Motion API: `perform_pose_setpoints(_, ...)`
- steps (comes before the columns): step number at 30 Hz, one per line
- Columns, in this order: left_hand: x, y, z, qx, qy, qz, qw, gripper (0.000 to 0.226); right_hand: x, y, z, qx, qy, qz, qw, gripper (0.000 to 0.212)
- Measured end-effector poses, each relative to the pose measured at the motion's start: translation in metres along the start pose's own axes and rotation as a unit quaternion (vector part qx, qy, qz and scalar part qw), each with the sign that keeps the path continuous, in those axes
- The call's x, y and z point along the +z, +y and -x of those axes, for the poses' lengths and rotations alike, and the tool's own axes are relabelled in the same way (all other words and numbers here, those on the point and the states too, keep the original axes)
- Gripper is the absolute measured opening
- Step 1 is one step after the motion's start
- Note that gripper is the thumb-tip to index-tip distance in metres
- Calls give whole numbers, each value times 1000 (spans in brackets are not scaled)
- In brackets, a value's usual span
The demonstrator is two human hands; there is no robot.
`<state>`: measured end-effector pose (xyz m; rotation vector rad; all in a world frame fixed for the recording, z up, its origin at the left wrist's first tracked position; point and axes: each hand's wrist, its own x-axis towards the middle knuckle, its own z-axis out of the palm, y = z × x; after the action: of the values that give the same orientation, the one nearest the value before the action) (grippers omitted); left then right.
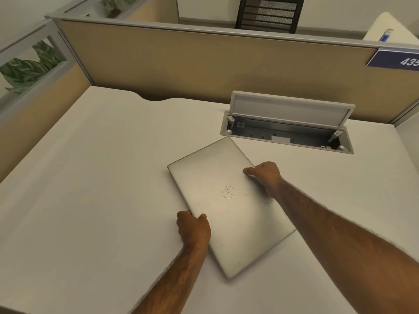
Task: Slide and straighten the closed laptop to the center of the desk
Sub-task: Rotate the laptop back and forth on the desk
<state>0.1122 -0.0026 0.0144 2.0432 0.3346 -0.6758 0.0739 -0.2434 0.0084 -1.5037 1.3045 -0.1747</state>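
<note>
both hands gripped the closed laptop (229,205), which lay skewed on the desk (90,177).
left hand (192,227) clasped its left edge, right hand (265,175) its right edge; straightening was left (far corner near the open cable box (288,132)).

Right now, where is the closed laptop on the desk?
In the head view, the laptop lies skewed right of the desk's middle, just before the open cable box, gripped by the left hand and right hand.

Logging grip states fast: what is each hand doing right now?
Left hand: closed on the laptop's left long edge.
Right hand: closed on its right long edge.
</note>
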Motion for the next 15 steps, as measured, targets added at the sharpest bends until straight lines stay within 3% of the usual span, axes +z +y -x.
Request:
perform_pose_setpoints(6, 7, -5, 9, -21, -22, -10, 999, 37, -3, -6, -9, -22, -25, 63, 997, 37)
perform_pose_setpoints(12, 10, -5, 11, -34, -26, -10, 999, 40, -5, -8, -18, -28, -45, 90, 994, 53)
perform_pose_setpoints(15, 11, -6, 11, -35, -30, -13, 999, 40, -4, -9, -20, -31, -48, 103, 993, 45)
